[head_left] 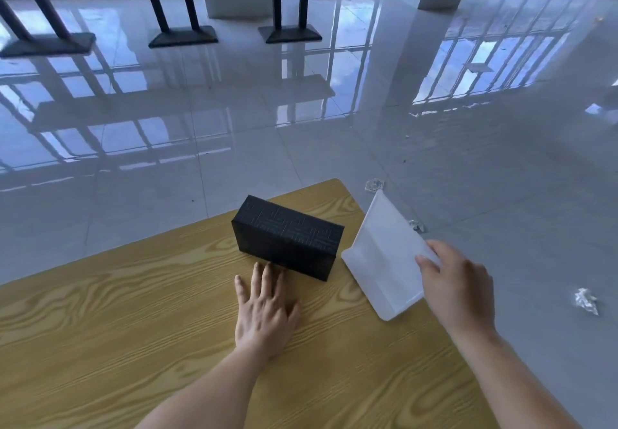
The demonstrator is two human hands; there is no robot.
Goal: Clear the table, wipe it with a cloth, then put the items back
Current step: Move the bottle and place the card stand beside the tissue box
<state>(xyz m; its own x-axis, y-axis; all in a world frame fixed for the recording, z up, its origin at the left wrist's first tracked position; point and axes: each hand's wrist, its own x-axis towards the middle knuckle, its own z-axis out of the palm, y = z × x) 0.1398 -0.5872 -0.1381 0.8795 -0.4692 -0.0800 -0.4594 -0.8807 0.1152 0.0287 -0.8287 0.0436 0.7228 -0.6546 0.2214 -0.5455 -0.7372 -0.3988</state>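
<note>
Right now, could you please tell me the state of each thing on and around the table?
Black box: closed, lying on the table.
White tray: tilted up at the table's right edge, held.
Left hand: flat on the table, fingers straight, tips at the box's near side; contact unclear.
Right hand: pinches the tray's edge.
Foil scraps: crumpled, on the floor.

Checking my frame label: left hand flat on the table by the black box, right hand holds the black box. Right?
No. Head view: the right hand holds the white stand at the edge of the table, not the black box. The left hand is flat on the table by the black box, as stated.
</note>
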